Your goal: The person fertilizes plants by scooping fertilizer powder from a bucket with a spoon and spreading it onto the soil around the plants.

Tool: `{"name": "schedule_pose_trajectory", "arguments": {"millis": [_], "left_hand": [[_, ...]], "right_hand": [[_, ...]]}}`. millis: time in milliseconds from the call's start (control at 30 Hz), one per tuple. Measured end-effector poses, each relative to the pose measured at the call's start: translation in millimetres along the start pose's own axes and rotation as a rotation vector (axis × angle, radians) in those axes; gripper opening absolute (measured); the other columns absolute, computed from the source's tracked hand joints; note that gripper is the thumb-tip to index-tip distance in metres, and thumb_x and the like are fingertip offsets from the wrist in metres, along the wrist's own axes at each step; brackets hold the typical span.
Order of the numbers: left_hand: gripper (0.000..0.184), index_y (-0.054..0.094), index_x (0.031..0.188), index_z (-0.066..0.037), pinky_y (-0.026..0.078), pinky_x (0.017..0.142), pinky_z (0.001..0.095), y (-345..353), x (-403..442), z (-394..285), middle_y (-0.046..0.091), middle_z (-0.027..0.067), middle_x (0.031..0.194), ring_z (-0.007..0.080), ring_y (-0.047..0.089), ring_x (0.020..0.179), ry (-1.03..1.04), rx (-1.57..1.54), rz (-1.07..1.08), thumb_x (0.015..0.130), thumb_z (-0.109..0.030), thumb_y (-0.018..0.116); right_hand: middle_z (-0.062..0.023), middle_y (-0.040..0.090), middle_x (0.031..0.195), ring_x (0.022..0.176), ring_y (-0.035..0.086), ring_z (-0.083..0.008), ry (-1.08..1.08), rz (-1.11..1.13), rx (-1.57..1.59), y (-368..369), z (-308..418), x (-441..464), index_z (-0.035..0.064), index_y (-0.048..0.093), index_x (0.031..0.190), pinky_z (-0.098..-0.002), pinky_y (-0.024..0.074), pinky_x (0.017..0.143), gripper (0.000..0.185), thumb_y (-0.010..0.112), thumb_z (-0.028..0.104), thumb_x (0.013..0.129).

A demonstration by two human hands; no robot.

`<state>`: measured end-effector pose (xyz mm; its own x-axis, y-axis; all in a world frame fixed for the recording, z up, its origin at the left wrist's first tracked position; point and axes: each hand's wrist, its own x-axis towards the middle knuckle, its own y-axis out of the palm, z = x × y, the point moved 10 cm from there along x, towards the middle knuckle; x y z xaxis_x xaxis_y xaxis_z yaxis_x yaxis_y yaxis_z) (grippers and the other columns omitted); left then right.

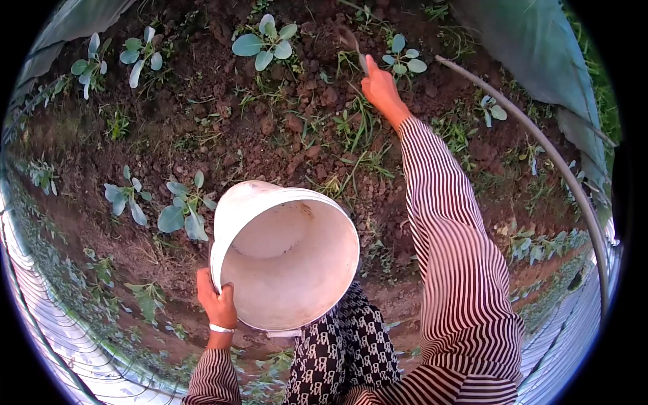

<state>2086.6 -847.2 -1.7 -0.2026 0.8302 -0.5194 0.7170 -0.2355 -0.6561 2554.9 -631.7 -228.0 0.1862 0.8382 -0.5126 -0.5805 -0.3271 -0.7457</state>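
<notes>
My left hand (217, 305) is closed on the rim of a white plastic bucket (290, 263), with the thumb over the edge. The bucket tilts so that its mouth faces me, and its inside shows only dirt smudges. My right hand (383, 91) reaches far forward, wrapped round the grey handle of a small hand tool (363, 62). Its brownish end is blurred against the soil, so I cannot tell the blade's exact shape. Just right of the tool grows a young cabbage-like plant (403, 57), and another leafy plant (265, 44) stands to its left.
Brown, cloddy soil (293, 125) with grassy weeds (361, 128) surrounds several more seedlings (185, 206). A curved grey hoop (540, 135) arches along the right, beside a green-grey cover sheet (540, 61). My legs in patterned trousers (341, 351) are below the bucket.
</notes>
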Motion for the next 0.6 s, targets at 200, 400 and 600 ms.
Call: {"name": "schedule_pose_trajectory", "arguments": {"millis": [200,400,600], "left_hand": [[0.022,0.044,0.086,0.002,0.038,0.07,0.0301,2,0,-8,0.04,0.0102,0.077,0.0212,0.041,0.072,0.0,0.051,0.009,0.066,-0.002,0.052],[0.025,0.046,0.089,0.003,0.04,0.072,0.0343,4,-3,-13,0.044,0.0136,0.078,0.0257,0.044,0.073,0.027,0.064,-0.005,0.066,-0.003,0.054],[0.025,0.045,0.089,0.003,0.039,0.076,0.0443,16,-8,-13,0.048,0.0208,0.087,0.0386,0.047,0.084,0.116,0.19,-0.042,0.071,-0.009,0.058]], "right_hand": [[-0.0298,0.056,0.108,0.09,0.059,-0.0425,-0.149,-0.625,0.265,-37,10,-19,0.0023,0.012,0.145,-0.0468,0.0472,0.077,0.066,0.048,0.009,0.091],[-0.0249,0.06,0.088,0.072,0.06,-0.0342,-0.032,-0.212,0.034,-29,6,-38,-0.0032,0.022,0.142,-0.0434,0.0456,0.06,0.059,0.046,0.013,0.091],[-0.0024,0.055,0.073,0.058,0.051,-0.0108,0.239,-0.07,0.885,-50,-23,-237,0.0054,0.048,0.13,-0.0257,0.0407,0.05,0.042,0.053,0.022,0.092]]}}
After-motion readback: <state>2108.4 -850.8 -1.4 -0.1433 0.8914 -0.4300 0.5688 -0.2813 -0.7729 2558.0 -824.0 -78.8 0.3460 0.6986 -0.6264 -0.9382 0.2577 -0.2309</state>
